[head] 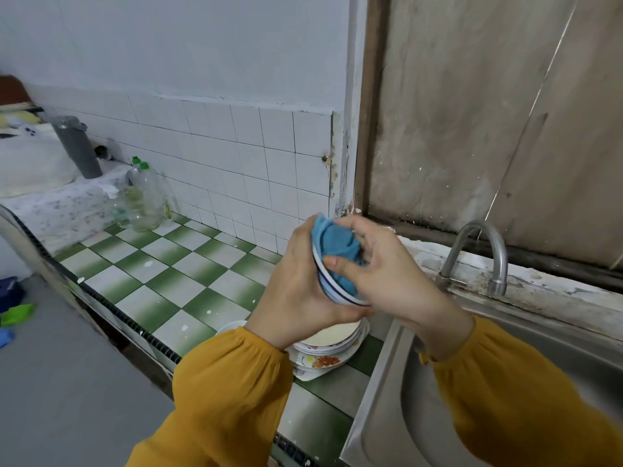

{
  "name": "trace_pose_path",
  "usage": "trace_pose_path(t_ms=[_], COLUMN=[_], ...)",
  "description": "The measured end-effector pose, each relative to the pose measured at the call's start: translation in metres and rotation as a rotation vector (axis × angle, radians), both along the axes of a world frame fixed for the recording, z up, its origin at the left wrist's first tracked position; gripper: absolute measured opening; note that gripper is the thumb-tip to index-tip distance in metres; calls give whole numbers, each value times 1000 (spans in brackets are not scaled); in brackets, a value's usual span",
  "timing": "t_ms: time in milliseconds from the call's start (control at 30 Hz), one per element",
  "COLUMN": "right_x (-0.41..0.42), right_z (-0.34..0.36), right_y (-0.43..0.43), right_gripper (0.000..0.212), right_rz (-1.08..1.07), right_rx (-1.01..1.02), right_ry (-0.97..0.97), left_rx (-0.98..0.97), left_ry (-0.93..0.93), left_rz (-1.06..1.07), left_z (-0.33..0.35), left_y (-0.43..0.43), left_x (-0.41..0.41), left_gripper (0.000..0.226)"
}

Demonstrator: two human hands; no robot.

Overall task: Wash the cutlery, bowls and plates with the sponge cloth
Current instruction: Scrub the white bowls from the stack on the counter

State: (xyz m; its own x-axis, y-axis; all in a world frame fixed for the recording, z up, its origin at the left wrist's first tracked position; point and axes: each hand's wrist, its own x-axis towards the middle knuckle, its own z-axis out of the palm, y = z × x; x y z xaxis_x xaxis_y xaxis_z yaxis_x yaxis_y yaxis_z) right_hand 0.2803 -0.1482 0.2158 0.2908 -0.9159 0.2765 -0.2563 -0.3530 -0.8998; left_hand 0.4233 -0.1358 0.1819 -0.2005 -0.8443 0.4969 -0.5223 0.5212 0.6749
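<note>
Holding a white bowl (332, 288) with a blue rim line, the left hand (296, 288) cups it from behind, fingers curled round its edge. The bowl is tilted on its side, opening toward the right hand (391, 274). The right hand grips a blue cloth (333, 242), with the thumb pressing the cloth into the bowl and the fingers curled over the far side. The cloth bunches up past the bowl's top edge. Both hands are in the air, over where the tabletop (175, 274) meets the steel sink (505, 382). Right below them a stack of plates (328, 347) sits on the tabletop, just beside the sink edge. The lower plates have a flower print and a pale one lies on top. A tap (485, 254) stands at the back of the sink, spout curving down. The tabletop is green-and-white checked tile. Clear bottles (145, 197) with green caps stand at its far end by the tiled wall (236, 153), with a grey pipe (76, 146) behind them. Yellow sleeves (229, 382) cover both forearms.
</note>
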Motion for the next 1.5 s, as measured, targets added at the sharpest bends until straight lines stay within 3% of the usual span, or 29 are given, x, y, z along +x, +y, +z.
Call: trace_pose_path(t_ms=[133, 233, 300, 433, 500, 567, 633, 700, 833, 933, 1033, 1100, 1167, 1233, 1333, 1500], right_x=[-19, -20, -12, -16, -29, -34, -29, -20, -39, -56, -55, -53, -53, -52, -54, -55], right_z=[14, 15, 6, 1, 12, 19, 16, 7, 13, 21, 19, 21, 29, 37, 46, 39], right_y=[0, -5, -4, 3, 1, 0, 1, 4, 3, -5, -17, -24, -26, -24, -18, -14], right_gripper=[43, 37, 34, 37, 37, 37, 38, 41, 43, 45, 32, 21, 25, 27, 36, 37], right_rz=[330, 82, -34, 282, 434, 365, 139, 98, 440, 537, 552, 453, 427, 479, 542, 553], right_rx=[144, 59, -39, -25, 36, 60, -20, -69, -65, -328, -949, -1324, -1406, -1240, -708, -319], right_ry=[-19, -119, -82, 112, 103, 24, -38, -41, 184, 655, 1000, 1046, 1007, 1011, 943, 500], left_rx=[-4, -51, -52, -14, -19, -57, -77, -52, -64, -64, 20, 60, 79, 32, -82, -112], left_ry=[13, 25, 40, 82, 83, 93, 112, 140, 49, 10, 68, 82, 108, 151, 187, 165], left_rz=[8, -35, -69, -77, -115, -161, -170, -181, -203, -196, -235, -291, -325, -309, -259, -246], left_z=[2, 3, 3, 4, 5, 4, 2, 3, 8, 10, 12, 13, 15, 16, 13, 11], left_y=[0, 3, 2, 1, 2, 4, 4, 3, 1, 3, 4, 1, 0, 0, 0, -6], left_x=[10, 1, -4, 3, 4, -4, -11, -12, 0, 2, 1, 0, -2, -1, -2, -11], left_gripper=[125, 119, 115, 115, 116, 109, 108, 110, 113, 109, 106, 106, 107, 110, 112, 114])
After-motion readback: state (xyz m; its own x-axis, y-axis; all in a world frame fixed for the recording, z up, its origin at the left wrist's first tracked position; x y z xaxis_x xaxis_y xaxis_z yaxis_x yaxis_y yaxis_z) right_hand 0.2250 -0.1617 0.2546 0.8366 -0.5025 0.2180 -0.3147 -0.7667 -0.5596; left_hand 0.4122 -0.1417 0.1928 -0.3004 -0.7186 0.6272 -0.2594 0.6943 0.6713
